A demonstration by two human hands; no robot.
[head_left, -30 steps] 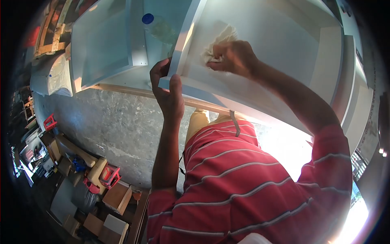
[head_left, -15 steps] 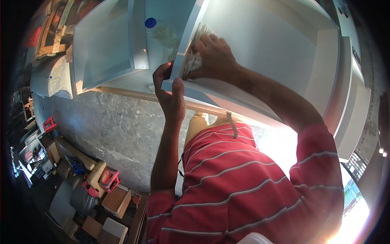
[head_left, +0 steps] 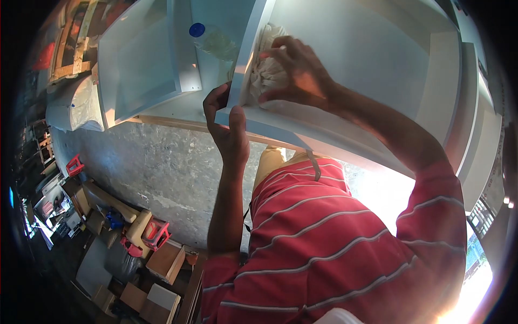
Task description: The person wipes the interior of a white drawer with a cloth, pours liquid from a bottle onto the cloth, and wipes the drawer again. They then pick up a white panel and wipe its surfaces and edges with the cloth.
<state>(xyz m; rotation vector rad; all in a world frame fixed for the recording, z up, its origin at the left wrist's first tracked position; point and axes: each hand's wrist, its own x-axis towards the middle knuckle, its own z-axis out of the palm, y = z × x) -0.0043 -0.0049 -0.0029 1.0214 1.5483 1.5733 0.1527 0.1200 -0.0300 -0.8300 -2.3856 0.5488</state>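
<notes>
A large white drawer-like box (head_left: 431,81) lies open side up in front of me. My left hand (head_left: 229,127) grips its near left corner, thumb on the outer face and fingers round the side wall. Inside, a crumpled cream cloth (head_left: 264,70) rests against the left wall. My right hand (head_left: 302,73) is over the cloth, fingers bent and spread apart, with the fingertips at the cloth; whether they pinch it is hard to see. Left of the box lies a clear bottle with a blue cap (head_left: 198,30).
Another white box (head_left: 186,75) stands at the left on the same surface, beside a plastic-wrapped roll (head_left: 75,108). More white panels (head_left: 480,124) are at the right. On the concrete floor (head_left: 151,167) are red stools (head_left: 156,233) and wooden boxes (head_left: 164,262).
My right hand has loosened over the cloth, its fingers spreading and lifting, and more of the cloth shows. My left hand keeps its hold on the corner. The view has shifted slightly.
</notes>
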